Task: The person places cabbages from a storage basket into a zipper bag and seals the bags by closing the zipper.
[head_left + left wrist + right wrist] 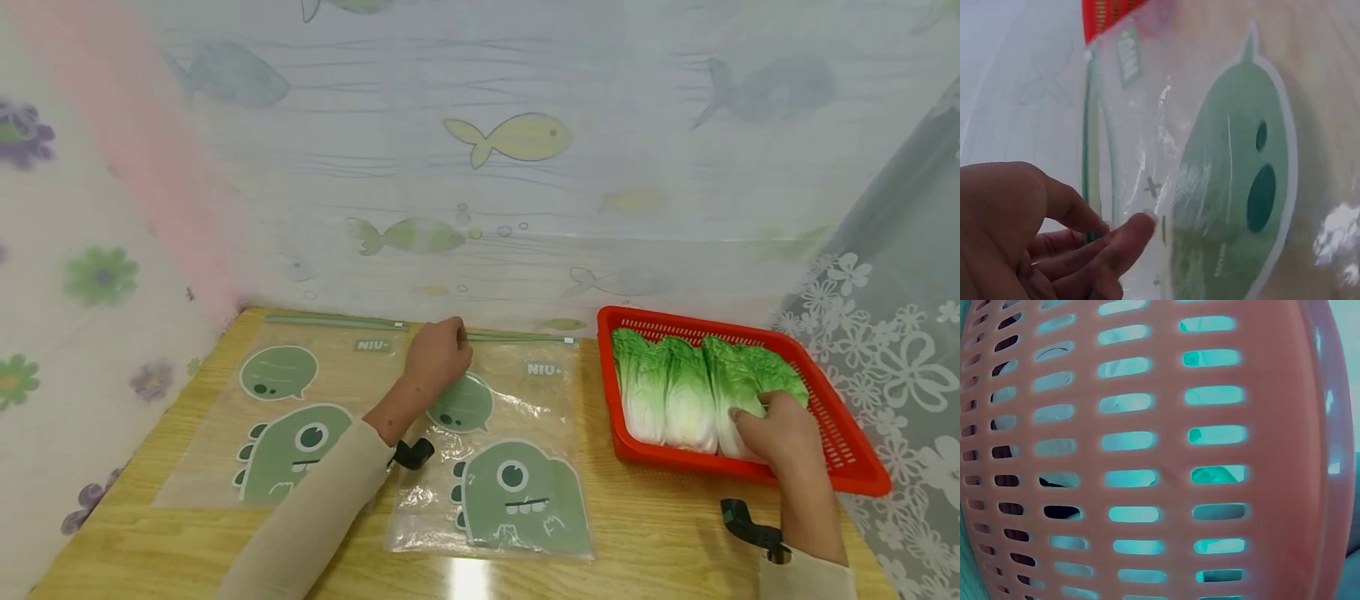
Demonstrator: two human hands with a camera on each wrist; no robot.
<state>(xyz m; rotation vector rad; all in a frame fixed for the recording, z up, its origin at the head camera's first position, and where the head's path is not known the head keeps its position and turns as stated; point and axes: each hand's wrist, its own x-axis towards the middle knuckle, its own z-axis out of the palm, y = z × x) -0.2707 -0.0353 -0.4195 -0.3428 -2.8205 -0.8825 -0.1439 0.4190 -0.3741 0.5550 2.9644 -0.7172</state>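
On the table lie two clear zip bags with green dinosaur prints, the left zip bag [266, 379] and the right zip bag [551, 412]. My left hand [438, 360] pinches the top edge of the right bag near its left corner. In the left wrist view, thumb and fingers hold that green zip strip [1087, 150], and the bag mouth gapes slightly there. A red basket [851, 442] holds several napa cabbages [686, 404] side by side. My right hand [783, 429] reaches over its front rim and grips the rightmost napa cabbage [772, 367], covering much of it.
The wooden table [645, 517] extends below the bags and basket. A fish-patterned curtain [525, 192] hangs behind, and a lace-flowered grey sheet [903, 350] borders the right side. The slotted basket wall [1169, 456] fills the right wrist view.
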